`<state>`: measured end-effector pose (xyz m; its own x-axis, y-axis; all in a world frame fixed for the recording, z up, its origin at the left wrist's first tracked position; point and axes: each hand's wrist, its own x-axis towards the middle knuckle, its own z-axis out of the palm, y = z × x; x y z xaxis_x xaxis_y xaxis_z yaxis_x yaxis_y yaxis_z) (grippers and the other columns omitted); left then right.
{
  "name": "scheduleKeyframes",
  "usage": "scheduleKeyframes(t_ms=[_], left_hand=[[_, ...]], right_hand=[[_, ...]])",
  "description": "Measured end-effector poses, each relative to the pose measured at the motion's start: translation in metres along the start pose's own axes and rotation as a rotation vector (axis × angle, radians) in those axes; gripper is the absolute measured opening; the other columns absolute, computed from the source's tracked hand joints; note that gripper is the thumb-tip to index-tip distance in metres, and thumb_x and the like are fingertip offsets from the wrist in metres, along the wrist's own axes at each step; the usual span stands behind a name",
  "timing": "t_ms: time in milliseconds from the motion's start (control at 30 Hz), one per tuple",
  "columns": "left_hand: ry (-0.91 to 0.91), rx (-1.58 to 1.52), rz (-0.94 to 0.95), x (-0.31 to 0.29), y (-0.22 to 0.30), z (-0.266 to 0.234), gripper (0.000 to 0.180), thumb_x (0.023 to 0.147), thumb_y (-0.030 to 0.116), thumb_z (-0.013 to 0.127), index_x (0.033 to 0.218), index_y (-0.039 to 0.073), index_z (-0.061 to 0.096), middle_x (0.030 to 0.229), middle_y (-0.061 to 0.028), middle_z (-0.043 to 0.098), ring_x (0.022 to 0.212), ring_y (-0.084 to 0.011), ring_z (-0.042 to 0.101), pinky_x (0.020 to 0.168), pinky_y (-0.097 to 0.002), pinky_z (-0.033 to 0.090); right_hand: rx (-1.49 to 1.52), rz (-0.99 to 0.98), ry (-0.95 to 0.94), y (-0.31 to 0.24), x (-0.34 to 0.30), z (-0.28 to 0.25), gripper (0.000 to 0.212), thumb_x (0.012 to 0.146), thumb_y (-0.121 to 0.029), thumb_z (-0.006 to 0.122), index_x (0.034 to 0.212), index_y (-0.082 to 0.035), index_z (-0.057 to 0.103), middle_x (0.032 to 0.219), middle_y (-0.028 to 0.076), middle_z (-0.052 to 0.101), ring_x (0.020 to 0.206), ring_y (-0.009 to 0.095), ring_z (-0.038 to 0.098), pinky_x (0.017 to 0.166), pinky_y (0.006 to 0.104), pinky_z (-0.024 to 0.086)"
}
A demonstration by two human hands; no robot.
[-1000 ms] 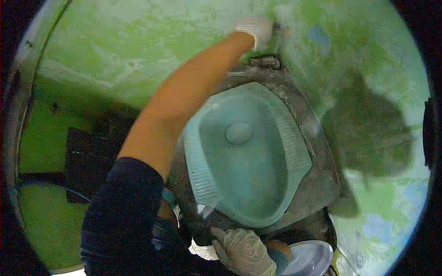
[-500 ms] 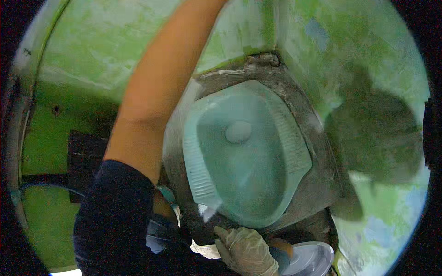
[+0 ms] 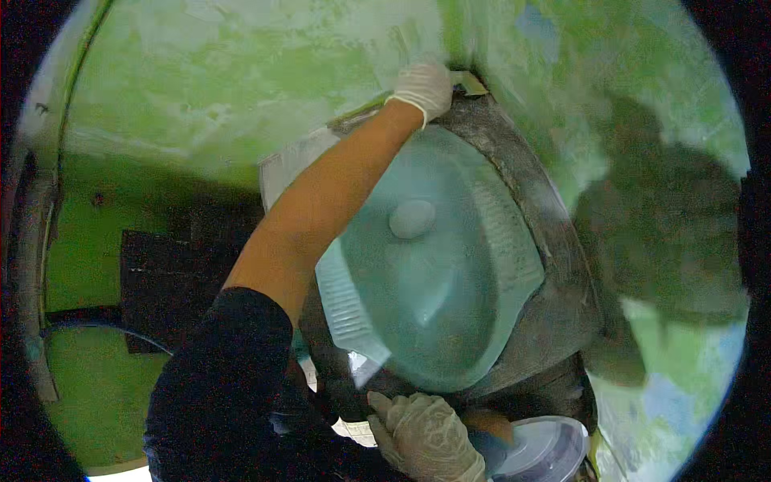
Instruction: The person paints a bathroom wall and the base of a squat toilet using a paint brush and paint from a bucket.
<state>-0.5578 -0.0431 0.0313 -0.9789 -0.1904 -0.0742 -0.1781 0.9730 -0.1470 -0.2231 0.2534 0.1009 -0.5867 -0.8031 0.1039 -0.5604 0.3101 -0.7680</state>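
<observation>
A pale turquoise squat toilet (image 3: 506, 241) with ribbed foot rests is set in a dark, worn floor slab. Across its far left side reaches my left arm, in a dark sleeve. My left hand (image 3: 426, 87), in a thin whitish glove, is at the far corner where the walls meet the slab. Its fingers are closed on a pale yellow-green pad (image 3: 470, 83), which shows only in part. My right hand (image 3: 430, 438), also gloved, is low in front of the toilet with bent fingers; anything inside it is hidden.
Green, patchy painted walls (image 3: 241, 72) close in around the toilet. A clear round plastic tub (image 3: 554, 446) stands right of my right hand, beside a brownish rounded shape. At left are a dark panel (image 3: 157, 293) and a thin hose (image 3: 104, 324). My shadow lies on the right wall.
My left hand, out of view past the upper edge before, has come down to the far corner with the pad. My right hand has barely moved.
</observation>
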Motion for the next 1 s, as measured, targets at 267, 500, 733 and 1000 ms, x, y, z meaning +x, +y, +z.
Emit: scheduleKeyframes(t_ms=[267, 500, 733, 1000], left_hand=[[0.176, 0.186, 0.244, 0.065, 0.014, 0.015, 0.020, 0.087, 0.014, 0.056, 0.093, 0.002, 0.071, 0.093, -0.0160, 0.069, 0.085, -0.0298, 0.067, 0.066, -0.0420, 0.052], [0.170, 0.071, 0.152, 0.027, -0.040, -0.046, 0.024, 0.083, 0.019, 0.061, 0.104, 0.009, 0.069, 0.098, -0.0149, 0.068, 0.090, -0.0303, 0.066, 0.073, -0.0423, 0.054], [-0.010, 0.236, 0.225, 0.032, 0.016, -0.007, 0.021, 0.082, 0.015, 0.060, 0.097, 0.005, 0.071, 0.099, -0.0162, 0.068, 0.090, -0.0309, 0.067, 0.074, -0.0424, 0.054], [0.170, -0.107, 0.229, 0.004, -0.027, -0.072, 0.033, 0.082, 0.017, 0.059, 0.113, 0.025, 0.068, 0.098, -0.0136, 0.068, 0.083, -0.0304, 0.065, 0.071, -0.0400, 0.053]], right_hand=[[0.025, 0.015, 0.067, 0.001, -0.003, 0.008, 0.018, 0.085, -0.026, 0.058, 0.082, -0.008, 0.059, 0.067, 0.009, 0.052, 0.064, 0.027, 0.054, 0.057, 0.0408, 0.042], [0.075, 0.128, -0.073, -0.011, 0.002, -0.003, 0.018, 0.084, -0.025, 0.060, 0.077, -0.009, 0.058, 0.066, 0.010, 0.052, 0.064, 0.027, 0.054, 0.056, 0.0409, 0.041], [0.063, -0.026, 0.061, -0.012, 0.000, 0.006, 0.021, 0.084, -0.025, 0.059, 0.073, -0.008, 0.056, 0.064, 0.012, 0.051, 0.063, 0.030, 0.053, 0.058, 0.0421, 0.041], [0.105, 0.023, 0.007, -0.012, -0.010, 0.008, 0.020, 0.085, -0.025, 0.058, 0.077, -0.007, 0.055, 0.068, 0.012, 0.049, 0.063, 0.028, 0.051, 0.058, 0.0408, 0.040]])
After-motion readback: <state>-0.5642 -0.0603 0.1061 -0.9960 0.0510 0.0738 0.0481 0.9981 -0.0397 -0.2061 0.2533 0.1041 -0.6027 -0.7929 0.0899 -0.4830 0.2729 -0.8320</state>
